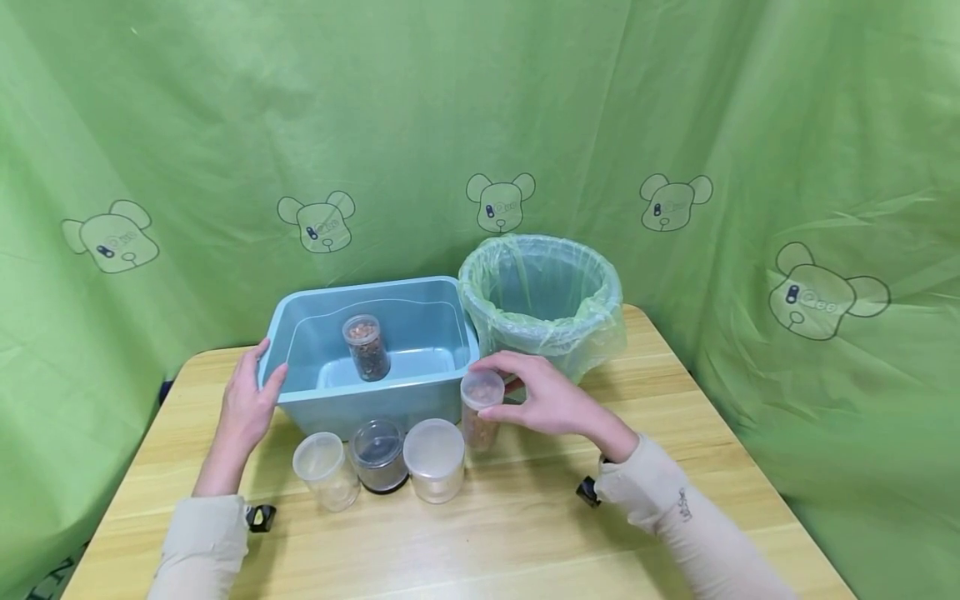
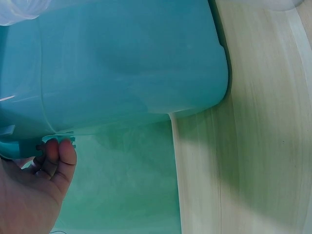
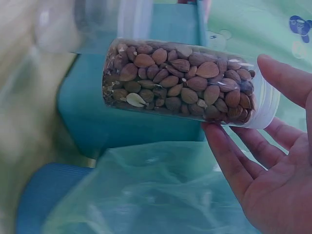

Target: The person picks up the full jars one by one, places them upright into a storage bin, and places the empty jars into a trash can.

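My right hand [image 1: 551, 396] grips a clear jar [image 3: 180, 85] by its whitish lid end, thumb on one side and fingers on the other. Brown almond-like nuts or kernels fill this jar, which is upright near the front right corner of the blue plastic bin [image 1: 367, 408]. At the bin's left end, my left hand [image 1: 247, 404] holds the rim, its fingertips [image 2: 67, 151] curled at the edge. Inside the bin stands a similar jar [image 1: 367, 350] with dark brown contents, slightly tilted in the head view.
In front of the bin stand a clear jar [image 1: 330, 479], a dark-lidded jar [image 1: 381, 467] and a white-lidded jar [image 1: 435, 467] in a row. A round basket [image 1: 540, 333] lined with a green bag is right of the bin. Green curtain [image 1: 420, 125] surrounds the wooden table [image 1: 525, 533].
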A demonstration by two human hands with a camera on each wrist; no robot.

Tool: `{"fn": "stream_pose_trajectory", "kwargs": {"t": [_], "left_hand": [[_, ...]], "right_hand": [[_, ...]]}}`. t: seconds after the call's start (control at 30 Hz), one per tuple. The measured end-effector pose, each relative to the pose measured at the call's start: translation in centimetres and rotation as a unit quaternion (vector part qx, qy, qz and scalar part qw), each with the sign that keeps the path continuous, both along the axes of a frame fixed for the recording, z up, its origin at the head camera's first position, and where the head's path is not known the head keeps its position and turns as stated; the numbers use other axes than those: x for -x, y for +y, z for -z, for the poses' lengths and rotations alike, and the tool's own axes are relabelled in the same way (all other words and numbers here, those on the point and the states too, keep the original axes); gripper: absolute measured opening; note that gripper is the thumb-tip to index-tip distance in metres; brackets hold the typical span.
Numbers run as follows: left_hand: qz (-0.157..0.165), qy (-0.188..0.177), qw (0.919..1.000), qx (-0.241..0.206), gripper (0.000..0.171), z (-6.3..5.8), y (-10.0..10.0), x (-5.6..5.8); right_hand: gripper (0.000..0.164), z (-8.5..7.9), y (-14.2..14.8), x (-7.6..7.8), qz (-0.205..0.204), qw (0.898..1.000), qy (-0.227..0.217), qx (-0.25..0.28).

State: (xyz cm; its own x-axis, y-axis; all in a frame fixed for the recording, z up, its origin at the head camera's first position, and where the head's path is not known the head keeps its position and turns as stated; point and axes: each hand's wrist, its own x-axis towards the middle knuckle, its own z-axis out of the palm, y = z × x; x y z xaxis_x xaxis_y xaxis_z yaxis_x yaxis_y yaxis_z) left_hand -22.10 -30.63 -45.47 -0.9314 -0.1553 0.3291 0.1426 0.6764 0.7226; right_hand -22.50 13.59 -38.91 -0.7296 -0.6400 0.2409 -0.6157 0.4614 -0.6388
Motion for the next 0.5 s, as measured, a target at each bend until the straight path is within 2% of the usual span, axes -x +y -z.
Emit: {"fn": "stream_pose_trajectory", "kwargs": {"t": [0.17,0.5], "left_hand": [[0.000,0.003,1.0000,0.001,0.063,0.1,0.0,0.1],[0.000,-0.001,1.0000,-0.001,0.064,0.0,0.1,0.0]], "right_hand": [[0.058,-2.1,-0.1,0.1,-0.003,1.000,0.009,0.005],[0.057,-5.2,-1.7,1.0,-0.017,0.998,0.001,0.058]]}}
